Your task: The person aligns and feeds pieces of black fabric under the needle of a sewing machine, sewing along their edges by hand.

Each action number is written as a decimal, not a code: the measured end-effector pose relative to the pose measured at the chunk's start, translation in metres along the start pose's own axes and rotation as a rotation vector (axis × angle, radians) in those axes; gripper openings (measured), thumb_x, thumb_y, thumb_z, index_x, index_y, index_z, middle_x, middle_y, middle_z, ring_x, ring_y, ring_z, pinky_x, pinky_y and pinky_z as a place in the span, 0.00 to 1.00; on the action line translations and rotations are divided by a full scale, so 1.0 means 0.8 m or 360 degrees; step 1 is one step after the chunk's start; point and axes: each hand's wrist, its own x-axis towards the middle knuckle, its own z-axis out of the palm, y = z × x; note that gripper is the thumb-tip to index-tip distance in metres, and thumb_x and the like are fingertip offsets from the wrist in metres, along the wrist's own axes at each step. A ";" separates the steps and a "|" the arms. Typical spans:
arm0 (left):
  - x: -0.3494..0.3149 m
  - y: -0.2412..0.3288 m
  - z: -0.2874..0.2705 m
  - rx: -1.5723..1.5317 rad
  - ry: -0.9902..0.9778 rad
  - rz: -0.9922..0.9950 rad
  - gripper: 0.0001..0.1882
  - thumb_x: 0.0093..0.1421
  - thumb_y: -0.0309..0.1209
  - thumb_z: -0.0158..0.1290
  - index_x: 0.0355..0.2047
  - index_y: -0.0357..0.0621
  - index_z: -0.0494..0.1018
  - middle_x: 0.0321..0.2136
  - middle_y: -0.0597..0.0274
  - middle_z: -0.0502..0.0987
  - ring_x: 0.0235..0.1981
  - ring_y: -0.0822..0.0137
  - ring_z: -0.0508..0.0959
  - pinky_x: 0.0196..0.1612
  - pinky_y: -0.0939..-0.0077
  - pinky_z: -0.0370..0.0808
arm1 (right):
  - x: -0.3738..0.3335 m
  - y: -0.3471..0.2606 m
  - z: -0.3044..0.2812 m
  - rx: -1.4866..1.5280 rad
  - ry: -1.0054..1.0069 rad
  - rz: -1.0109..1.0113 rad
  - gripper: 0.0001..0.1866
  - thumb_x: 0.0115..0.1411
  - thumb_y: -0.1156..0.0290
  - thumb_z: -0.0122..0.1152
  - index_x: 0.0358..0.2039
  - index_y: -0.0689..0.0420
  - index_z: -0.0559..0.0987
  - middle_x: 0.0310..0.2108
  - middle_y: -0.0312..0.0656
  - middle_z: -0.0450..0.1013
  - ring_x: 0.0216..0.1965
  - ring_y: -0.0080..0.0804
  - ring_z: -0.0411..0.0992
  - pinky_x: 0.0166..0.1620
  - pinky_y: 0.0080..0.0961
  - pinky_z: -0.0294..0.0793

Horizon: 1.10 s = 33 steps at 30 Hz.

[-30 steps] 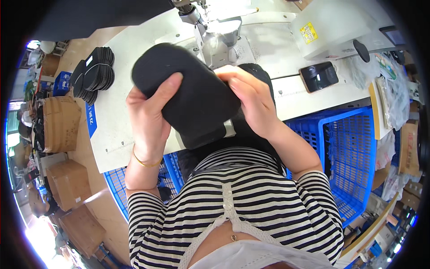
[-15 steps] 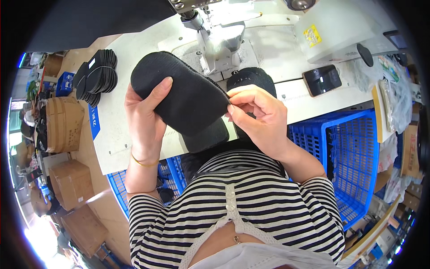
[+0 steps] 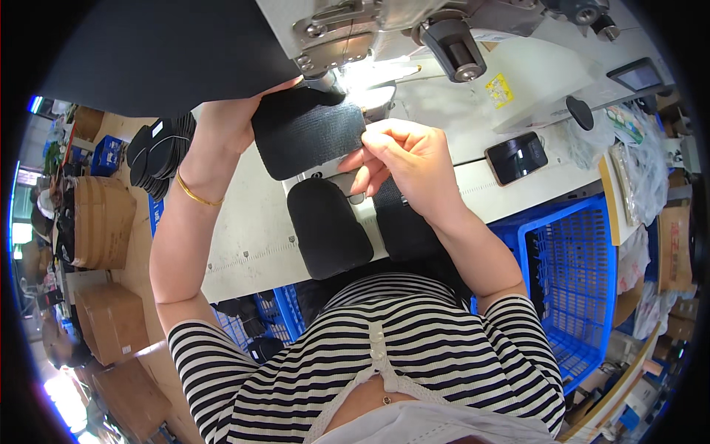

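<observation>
A black fabric piece point(image 3: 307, 140) is held flat just under the lit head of a sewing machine point(image 3: 355, 33), above the white table point(image 3: 251, 222). The left hand point(image 3: 225, 122) grips its left edge, fingers hidden beneath the cloth; the right hand point(image 3: 403, 159) pinches its right edge between thumb and fingertips. Nearer the body lie 2 more black pieces: a rounded pad point(image 3: 328, 228) and a second dark piece point(image 3: 403, 226) partly under the right wrist. A stack of black pieces point(image 3: 159, 152) sits at the table's far left, a phone point(image 3: 516, 157) lies to the right, and a blue crate point(image 3: 573, 274) stands beside the table.
</observation>
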 end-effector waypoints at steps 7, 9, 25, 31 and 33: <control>0.006 0.001 0.006 -0.0014 -0.0024 0.0086 0.08 0.53 0.18 0.62 0.32 0.41 0.78 0.30 0.61 0.80 0.32 0.68 0.81 0.37 0.77 0.81 | -0.001 0.010 0.001 0.0093 0.0050 -0.0066 0.10 0.66 0.73 0.51 0.36 0.69 0.77 0.30 0.51 0.80 0.23 0.29 0.78 0.25 0.19 0.78; 0.003 -0.001 0.010 -0.0005 0.0042 0.0051 0.08 0.52 0.18 0.63 0.33 0.41 0.78 0.29 0.61 0.80 0.31 0.68 0.80 0.37 0.76 0.80 | -0.003 0.013 0.003 0.0119 0.0057 -0.0091 0.10 0.66 0.73 0.52 0.37 0.69 0.77 0.30 0.52 0.80 0.23 0.29 0.78 0.25 0.19 0.78; -0.079 -0.030 0.031 0.1744 -0.0339 0.1717 0.18 0.47 0.24 0.66 0.40 0.36 0.77 0.39 0.56 0.77 0.37 0.58 0.78 0.40 0.67 0.77 | -0.009 0.025 0.012 0.0060 0.0148 -0.0206 0.12 0.66 0.71 0.53 0.42 0.67 0.78 0.31 0.41 0.79 0.32 0.22 0.78 0.37 0.19 0.78; -0.091 -0.046 0.042 0.2282 -0.0157 0.2141 0.21 0.41 0.21 0.57 0.40 0.30 0.78 0.39 0.52 0.78 0.40 0.56 0.80 0.40 0.69 0.82 | -0.021 0.041 0.025 0.0331 -0.0067 -0.0249 0.17 0.68 0.72 0.47 0.54 0.67 0.73 0.49 0.42 0.75 0.49 0.26 0.74 0.51 0.22 0.75; -0.090 -0.045 0.044 0.2241 -0.0137 0.2190 0.20 0.41 0.22 0.57 0.38 0.30 0.79 0.38 0.53 0.78 0.40 0.57 0.80 0.40 0.68 0.82 | -0.023 0.043 0.034 0.0419 -0.0058 -0.0234 0.17 0.68 0.73 0.46 0.54 0.67 0.73 0.48 0.42 0.75 0.50 0.25 0.73 0.51 0.23 0.75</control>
